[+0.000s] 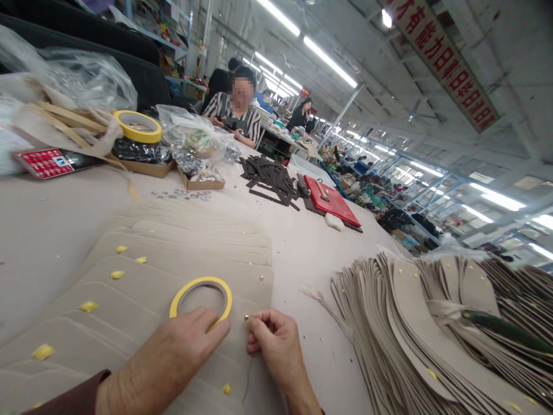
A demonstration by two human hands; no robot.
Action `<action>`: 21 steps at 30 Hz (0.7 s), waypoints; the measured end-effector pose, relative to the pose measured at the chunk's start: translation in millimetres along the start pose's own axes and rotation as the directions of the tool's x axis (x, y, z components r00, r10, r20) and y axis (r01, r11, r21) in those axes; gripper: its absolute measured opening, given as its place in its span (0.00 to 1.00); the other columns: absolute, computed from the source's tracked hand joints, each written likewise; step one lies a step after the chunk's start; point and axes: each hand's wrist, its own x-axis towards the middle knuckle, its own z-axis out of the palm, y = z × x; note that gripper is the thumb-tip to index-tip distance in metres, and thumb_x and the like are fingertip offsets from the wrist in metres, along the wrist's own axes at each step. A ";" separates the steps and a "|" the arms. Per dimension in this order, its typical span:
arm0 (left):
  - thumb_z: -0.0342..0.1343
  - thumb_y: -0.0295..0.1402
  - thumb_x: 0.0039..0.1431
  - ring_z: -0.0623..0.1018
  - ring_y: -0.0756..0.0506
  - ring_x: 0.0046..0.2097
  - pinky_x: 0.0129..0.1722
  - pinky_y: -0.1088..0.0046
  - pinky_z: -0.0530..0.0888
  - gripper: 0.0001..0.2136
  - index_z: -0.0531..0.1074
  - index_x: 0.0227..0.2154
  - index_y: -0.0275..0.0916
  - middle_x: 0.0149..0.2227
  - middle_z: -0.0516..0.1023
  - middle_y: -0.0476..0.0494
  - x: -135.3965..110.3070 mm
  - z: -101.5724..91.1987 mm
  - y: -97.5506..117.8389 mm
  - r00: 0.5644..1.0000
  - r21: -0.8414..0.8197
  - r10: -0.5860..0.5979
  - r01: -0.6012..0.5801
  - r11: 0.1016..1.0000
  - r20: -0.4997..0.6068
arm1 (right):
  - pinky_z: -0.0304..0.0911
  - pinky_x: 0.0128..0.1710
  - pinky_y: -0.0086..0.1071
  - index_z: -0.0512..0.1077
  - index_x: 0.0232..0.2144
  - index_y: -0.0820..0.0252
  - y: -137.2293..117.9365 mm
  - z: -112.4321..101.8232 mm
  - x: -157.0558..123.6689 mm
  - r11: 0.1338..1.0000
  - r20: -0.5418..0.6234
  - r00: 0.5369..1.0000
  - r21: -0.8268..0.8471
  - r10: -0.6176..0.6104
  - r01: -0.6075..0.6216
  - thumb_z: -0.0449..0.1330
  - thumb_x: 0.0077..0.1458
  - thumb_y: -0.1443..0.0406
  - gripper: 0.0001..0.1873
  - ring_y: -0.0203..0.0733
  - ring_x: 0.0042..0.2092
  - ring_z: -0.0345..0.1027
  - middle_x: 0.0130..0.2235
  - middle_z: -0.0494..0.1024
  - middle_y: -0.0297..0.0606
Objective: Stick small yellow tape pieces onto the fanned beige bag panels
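My left hand (pixel 177 340) is closed around the near side of a roll of yellow tape (pixel 204 280), held over a spread of overlapping beige panels (pixel 138 323). My right hand (pixel 279 340) pinches thumb and forefinger at the panels' right edge, close beside a small gold stud (pixel 246 317); whatever those fingertips grip is hidden. A thin dark line, perhaps a thread, runs down below them. Small yellow tape pieces (pixel 88 306) stick to the panels on the left, and one more yellow bit (pixel 227 389) lies near the front.
Bundled beige strips (pixel 367 323) fan out at right, with a dark green object (pixel 505 329) on them. Farther back are dark strips (pixel 270 178), a red slab (pixel 332 202) with a hammer, and another yellow tape roll (pixel 138 127) among bags. A person (pixel 235 109) sits across the table.
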 end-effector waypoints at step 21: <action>0.43 0.12 0.56 0.79 0.38 0.40 0.38 0.56 0.80 0.20 0.75 0.37 0.40 0.39 0.78 0.39 1.8 -4.1 1.8 0.949 0.055 -0.124 0.113 0.992 0.290 | 0.61 0.23 0.26 0.71 0.36 0.59 13.0 -0.7 1.9 0.816 -0.001 0.926 -0.473 -0.378 0.332 0.58 0.57 0.66 0.04 0.37 0.22 0.71 0.21 0.75 0.29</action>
